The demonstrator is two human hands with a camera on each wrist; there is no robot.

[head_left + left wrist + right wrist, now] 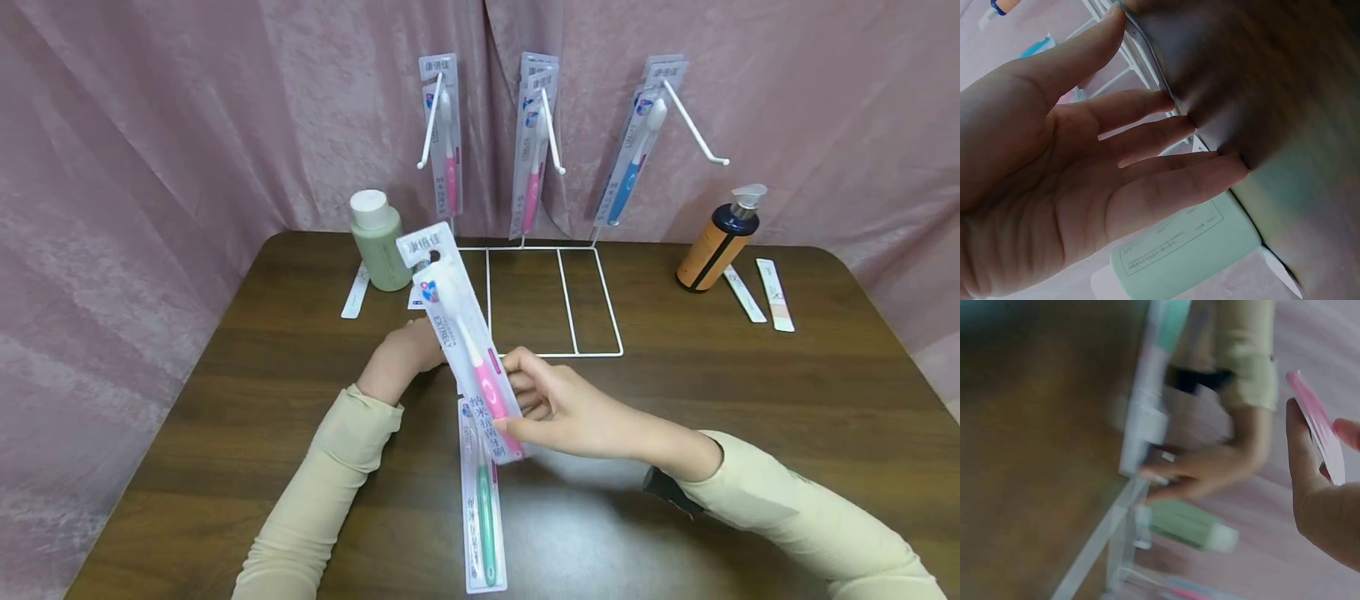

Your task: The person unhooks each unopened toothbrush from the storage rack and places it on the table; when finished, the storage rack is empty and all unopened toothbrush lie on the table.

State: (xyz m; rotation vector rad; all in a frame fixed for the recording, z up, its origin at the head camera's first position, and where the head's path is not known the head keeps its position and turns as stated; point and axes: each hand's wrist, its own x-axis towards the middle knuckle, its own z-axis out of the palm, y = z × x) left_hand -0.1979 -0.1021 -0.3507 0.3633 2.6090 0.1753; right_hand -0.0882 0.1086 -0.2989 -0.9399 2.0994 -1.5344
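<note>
One pink toothbrush (487,390) is in the pack (466,371) my right hand (573,408) pinches near its lower end, above the table (225,433). My left hand (403,357), fingers slightly spread, is down at the table near the green bottle (381,250). Nearer me, another pack (471,533) holds a green toothbrush (486,525).

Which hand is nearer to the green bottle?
Left. The left hand is just in front of the green bottle; the right hand is farther, to its right, holding a pink toothbrush.
</note>
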